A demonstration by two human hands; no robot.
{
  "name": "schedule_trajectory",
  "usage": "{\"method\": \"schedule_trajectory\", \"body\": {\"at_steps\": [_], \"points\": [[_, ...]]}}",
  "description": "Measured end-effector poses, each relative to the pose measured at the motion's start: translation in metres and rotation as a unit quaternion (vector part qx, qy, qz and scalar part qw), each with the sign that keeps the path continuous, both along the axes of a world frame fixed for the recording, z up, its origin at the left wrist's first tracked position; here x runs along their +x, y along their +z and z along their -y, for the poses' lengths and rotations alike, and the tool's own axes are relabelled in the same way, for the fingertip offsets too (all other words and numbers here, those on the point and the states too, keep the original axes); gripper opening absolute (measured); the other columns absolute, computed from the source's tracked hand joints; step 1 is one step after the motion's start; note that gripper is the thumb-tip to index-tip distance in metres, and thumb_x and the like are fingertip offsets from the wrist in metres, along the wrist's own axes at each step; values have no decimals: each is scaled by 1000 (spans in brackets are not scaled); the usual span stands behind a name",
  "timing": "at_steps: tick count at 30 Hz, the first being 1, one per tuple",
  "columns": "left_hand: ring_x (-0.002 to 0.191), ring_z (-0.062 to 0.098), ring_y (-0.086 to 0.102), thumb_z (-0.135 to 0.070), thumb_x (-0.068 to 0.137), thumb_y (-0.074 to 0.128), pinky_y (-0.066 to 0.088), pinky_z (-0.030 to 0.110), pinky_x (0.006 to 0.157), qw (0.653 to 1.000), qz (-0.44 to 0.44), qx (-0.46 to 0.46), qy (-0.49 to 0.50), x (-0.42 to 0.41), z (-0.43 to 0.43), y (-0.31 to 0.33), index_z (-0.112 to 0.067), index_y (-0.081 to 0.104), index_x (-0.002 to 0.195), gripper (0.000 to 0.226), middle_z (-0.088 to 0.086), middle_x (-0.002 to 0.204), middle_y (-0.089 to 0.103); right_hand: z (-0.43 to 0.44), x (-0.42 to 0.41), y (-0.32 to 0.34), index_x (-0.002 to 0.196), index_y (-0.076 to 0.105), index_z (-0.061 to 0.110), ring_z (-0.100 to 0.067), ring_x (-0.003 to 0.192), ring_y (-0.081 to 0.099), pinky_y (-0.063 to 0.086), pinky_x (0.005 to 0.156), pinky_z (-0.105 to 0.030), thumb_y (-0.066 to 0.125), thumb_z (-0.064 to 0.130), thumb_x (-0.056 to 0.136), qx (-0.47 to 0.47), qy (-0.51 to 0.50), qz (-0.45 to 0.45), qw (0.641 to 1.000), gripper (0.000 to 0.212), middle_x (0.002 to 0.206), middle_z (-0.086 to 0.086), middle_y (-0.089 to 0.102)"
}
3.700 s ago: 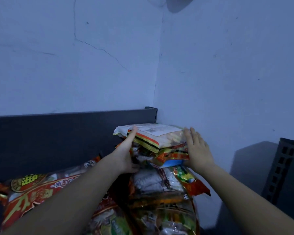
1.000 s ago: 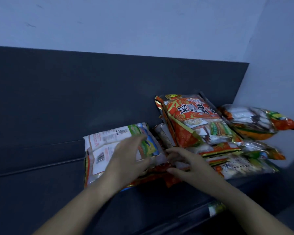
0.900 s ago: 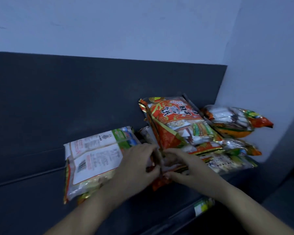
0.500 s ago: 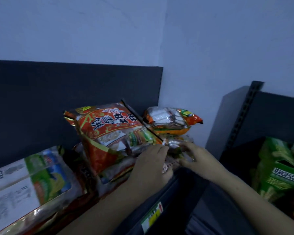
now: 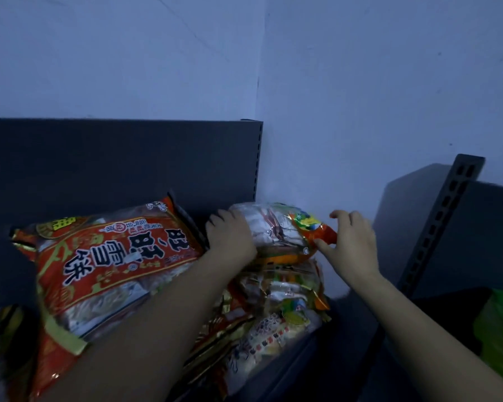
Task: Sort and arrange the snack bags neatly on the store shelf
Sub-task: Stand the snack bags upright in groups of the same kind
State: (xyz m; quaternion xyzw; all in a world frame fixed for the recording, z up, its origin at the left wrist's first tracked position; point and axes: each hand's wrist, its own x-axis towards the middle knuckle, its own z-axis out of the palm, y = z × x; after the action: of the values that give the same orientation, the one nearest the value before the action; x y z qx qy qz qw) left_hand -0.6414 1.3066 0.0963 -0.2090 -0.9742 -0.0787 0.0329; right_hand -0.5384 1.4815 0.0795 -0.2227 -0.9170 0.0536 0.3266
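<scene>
Closest to the camera, two bare forearms reached forward over a pile of snack bags (image 5: 276, 320) lying on the dark shelf (image 5: 311, 352). On the left side of the pile a big red bag (image 5: 111, 265) with large Chinese letters lay tilted, its far end leaning on the dark back panel (image 5: 114, 161). Further in, the left hand (image 5: 230, 236) lay flat and open on the left end of a small clear bag (image 5: 273, 227) with an orange corner, which sat on top of the pile in the corner by the wall (image 5: 360, 97). The right hand (image 5: 352, 242) was at the orange end, fingers loosely spread, the thumb touching the bag; it did not close around it. At the far right a green bag (image 5: 500, 329) sat beside a slotted post (image 5: 445, 219)
</scene>
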Motion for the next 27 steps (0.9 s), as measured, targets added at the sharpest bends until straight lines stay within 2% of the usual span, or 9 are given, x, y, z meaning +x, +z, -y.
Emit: {"method": "schedule_trajectory", "body": {"at_steps": [2,4,6,7,9,14,20,24,27], "points": [[128,36,40,-42,75,73,40,44,102,996,78,44,13,-18,0,-2,-4,11,146,102,20,144,33,-8,-19,7,131,44,10,-30,112,43,37,90,-39,72,46,74,21,-27,46,998,73,120,-14,48],[119,32,49,-40,71,77,46,39,92,989,120,81,8,-28,1,-5,-6,16,143,100,15,135,44,-13,-39,15,132,42,12,-30,113,47,41,90,-39,73,54,71,-42,-3,152,988,80,124,-14,48],[113,31,53,-36,72,78,46,36,85,988,127,91,2,-31,1,-7,-5,19,142,97,14,129,50,-14,-53,21,118,50,13,-27,103,56,47,80,-35,76,45,72,-184,71,237,951,62,116,-12,57],[112,31,54,-34,73,78,46,36,83,988,123,94,-4,-31,1,-8,-5,19,141,94,14,127,51,-13,-56,22,110,52,14,-26,98,58,48,75,-34,78,38,72,-249,100,243,932,52,108,-10,60],[109,31,56,-28,76,75,47,36,80,989,105,107,-18,-29,2,-9,-4,26,137,83,14,124,53,-13,-57,19,104,52,16,-27,94,61,51,69,-34,80,27,72,-314,135,208,916,44,99,-7,61],[102,27,60,-24,86,61,50,34,83,981,46,171,-78,-11,6,4,-12,51,126,43,9,118,61,-7,-48,18,101,53,16,-29,88,59,49,68,-36,76,9,74,-356,155,69,919,36,96,-9,62],[102,28,56,-19,87,62,40,30,74,966,-18,233,-107,32,37,47,-5,42,123,44,11,110,57,22,-15,59,105,61,10,-30,79,60,50,69,-38,70,8,78,-319,163,-47,933,29,92,-14,65],[107,35,55,-15,88,58,39,32,76,960,-102,242,-96,62,89,82,-7,37,132,50,16,117,58,78,16,95,100,57,19,-31,83,60,54,76,-49,68,12,82,-275,211,-118,931,23,93,-10,64],[95,32,59,-12,86,59,48,38,75,959,-151,225,-80,85,150,105,-8,39,124,43,13,105,61,132,31,112,104,55,25,-29,91,61,52,81,-53,67,14,82,-266,258,-154,916,27,96,-4,62]]}}
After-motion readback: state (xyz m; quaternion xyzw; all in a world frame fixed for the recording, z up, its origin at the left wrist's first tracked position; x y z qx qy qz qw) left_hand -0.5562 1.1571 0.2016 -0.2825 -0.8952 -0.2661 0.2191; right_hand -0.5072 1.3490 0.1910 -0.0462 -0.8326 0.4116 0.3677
